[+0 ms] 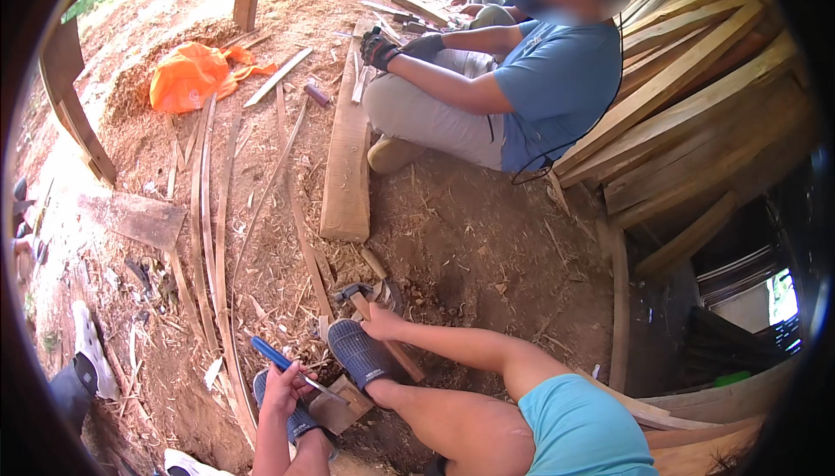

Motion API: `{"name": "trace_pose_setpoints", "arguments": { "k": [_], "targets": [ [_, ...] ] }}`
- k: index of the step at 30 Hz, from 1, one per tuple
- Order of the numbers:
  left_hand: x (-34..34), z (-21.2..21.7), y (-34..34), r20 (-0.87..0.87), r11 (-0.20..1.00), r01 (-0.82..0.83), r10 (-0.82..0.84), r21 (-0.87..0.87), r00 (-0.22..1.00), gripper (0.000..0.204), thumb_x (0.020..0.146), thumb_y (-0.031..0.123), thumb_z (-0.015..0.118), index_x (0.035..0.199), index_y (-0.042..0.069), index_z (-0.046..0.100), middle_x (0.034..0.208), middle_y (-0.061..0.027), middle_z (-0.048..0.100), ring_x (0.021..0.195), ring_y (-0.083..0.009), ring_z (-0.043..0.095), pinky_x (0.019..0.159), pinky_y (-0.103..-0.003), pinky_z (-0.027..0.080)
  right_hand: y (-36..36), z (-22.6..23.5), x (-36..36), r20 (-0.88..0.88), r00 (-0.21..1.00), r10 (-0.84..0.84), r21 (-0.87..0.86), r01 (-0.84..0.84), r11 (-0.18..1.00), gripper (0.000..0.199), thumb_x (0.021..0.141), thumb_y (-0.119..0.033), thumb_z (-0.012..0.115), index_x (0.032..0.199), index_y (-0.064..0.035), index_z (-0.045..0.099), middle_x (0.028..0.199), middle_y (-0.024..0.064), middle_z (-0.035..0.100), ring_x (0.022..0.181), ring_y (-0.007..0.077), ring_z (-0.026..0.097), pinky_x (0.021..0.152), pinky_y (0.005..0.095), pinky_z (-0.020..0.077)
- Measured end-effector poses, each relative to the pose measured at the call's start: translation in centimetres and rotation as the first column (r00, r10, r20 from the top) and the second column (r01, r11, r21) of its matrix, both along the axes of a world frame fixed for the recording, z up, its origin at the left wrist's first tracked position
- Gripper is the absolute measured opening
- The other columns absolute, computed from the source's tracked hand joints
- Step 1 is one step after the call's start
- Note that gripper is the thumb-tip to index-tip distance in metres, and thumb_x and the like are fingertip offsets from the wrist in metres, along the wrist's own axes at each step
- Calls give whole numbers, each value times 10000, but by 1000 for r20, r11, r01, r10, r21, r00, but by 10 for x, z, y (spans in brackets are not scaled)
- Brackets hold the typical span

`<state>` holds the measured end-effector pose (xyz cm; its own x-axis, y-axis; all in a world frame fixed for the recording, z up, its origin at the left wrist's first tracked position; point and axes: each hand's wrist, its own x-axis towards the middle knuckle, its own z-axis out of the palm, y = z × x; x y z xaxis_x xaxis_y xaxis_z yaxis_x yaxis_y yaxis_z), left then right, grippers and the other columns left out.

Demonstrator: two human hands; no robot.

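Blue-handled tool (pixel 270 352) aslant in curled left fingers (pixel 298 372)

Glossy blue, plastic-looking, that's the handle (pixel 268 351) of my tool, running into a bare metal shaft (pixel 325 388)! Over to my hammer (pixel 357 299): dark metal head, plain wooden shaft. The small block (pixel 335 415) looks like matt wood. My clogs (pixel 352 347), matt and pitted; my shorts (pixel 584 428), soft cloth. And there's rough-sawn wood in the plank (pixel 346 185), crinkled shiny plastic in the orange bag (pixel 190 80)!

We see dirt ground (pixel 513 246) (littered with shavings (pixel 126 98)) carrying a thick plank (pixel 346 189) and, far left, an orange bundle (pixel 187 80).
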<state>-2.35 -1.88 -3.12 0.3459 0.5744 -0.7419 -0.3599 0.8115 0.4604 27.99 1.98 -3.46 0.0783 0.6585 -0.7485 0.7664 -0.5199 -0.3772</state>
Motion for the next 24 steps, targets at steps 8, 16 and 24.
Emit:
{"name": "trace_pose_setpoints", "arguments": {
  "k": [8,16,24],
  "targets": [
    [7,12,1,-9,1000,-4,4,1,1000,310,934,145,611,1103,117,352,927,-79,616,836,-286,710,595,-359,604,-18,-5,0,121,992,38,95,-49,994,545,923,-303,512,1303,70,396,1284,317,500,1183,439,518,981,512,413],
    [-3,-6,-4,68,945,-324,326,-35,943,180,969,231,571,1050,144,436,928,-48,627,846,-257,702,596,-354,610,-42,54,-47,339,683,646,602,-686,409,510,875,-377,607,1311,-138,498,1179,109,516,1124,273,476,871,448,401],
    [-9,-6,-9,98,900,-430,436,-74,895,149,965,237,583,1042,171,474,933,-31,642,849,-252,700,629,-372,614,-60,39,-71,241,380,893,450,-859,244,619,782,-539,663,1260,-154,582,1065,57,525,1065,210,485,851,439,348]
  ]
}}
